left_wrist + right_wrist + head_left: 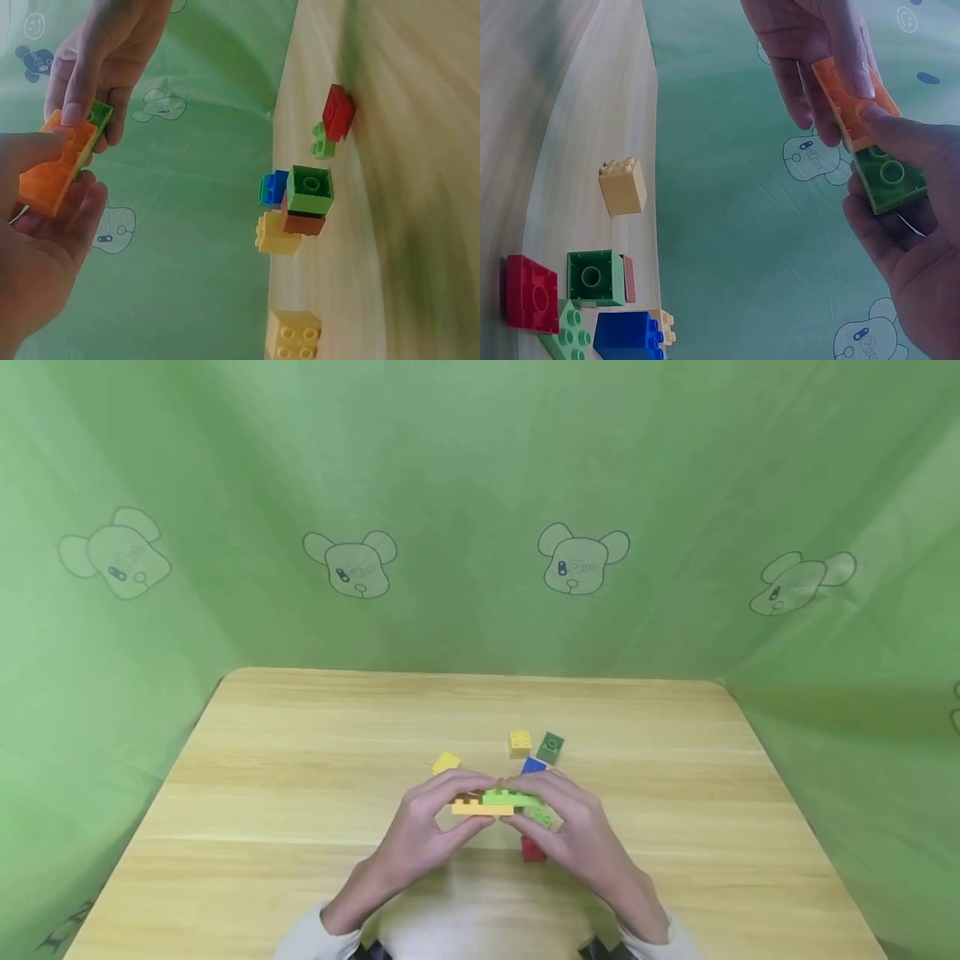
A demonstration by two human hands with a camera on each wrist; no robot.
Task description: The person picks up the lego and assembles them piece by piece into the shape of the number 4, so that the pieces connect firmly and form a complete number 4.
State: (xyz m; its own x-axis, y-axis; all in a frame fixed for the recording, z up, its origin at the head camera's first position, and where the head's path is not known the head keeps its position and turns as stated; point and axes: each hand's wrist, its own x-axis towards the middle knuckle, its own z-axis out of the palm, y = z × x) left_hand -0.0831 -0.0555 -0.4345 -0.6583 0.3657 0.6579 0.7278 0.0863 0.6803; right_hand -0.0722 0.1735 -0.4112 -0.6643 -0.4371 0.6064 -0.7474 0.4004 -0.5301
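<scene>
Between both hands, above the table, is a long orange toy brick (480,809) with a light green brick (512,797) overlapping its right half from above. My left hand (420,827) pinches the orange brick at its left part, thumb below and fingers over the top. At the other end my right hand (577,827) pinches the joined pair, its thumb pressed to the orange underside in the right wrist view and its fingers behind the green brick (889,176). The hollow underside of the orange brick (56,165) faces the left wrist camera.
Loose bricks lie on the wooden table (262,777) beneath and beyond the hands: yellow (520,743), dark green (551,747), blue (533,766), another yellow (447,762) and red (533,849). A light green studded brick (568,334) lies by the red one. A green curtain (465,460) hangs behind.
</scene>
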